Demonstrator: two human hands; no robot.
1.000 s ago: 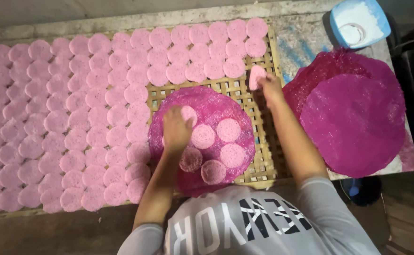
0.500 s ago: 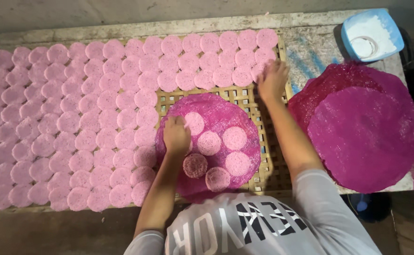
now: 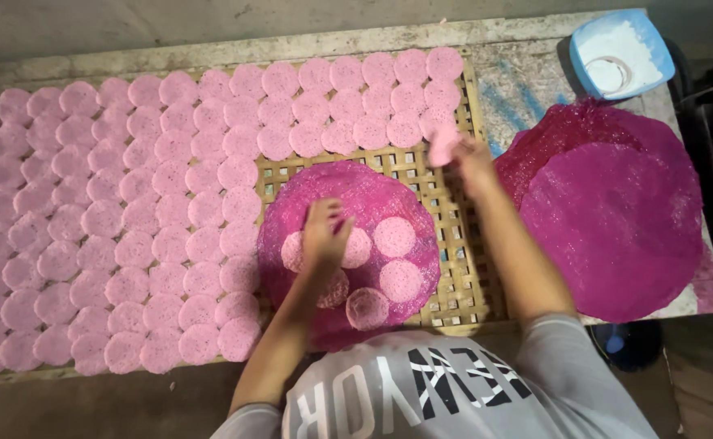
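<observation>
Concrete worktop (image 3: pixel 527 77) carries a blue tray (image 3: pixel 616 53) of white powder; left hand (image 3: pixel 324 232) presses open on a dark-pink sheet (image 3: pixel 348 236), right hand (image 3: pixel 466 154) pinches a pale disc (image 3: pixel 442 146).

A large magenta sheet (image 3: pixel 356 195), thin, speckled and round, lies flat on the bamboo lattice rack (image 3: pixel 454 244). Pale pink discs (image 3: pixel 394 236) cut from it rest on its surface, close together. One more small pink disc (image 3: pixel 442 146) is raised at the rack's upper right, just beside the laid rows, blurred.
</observation>
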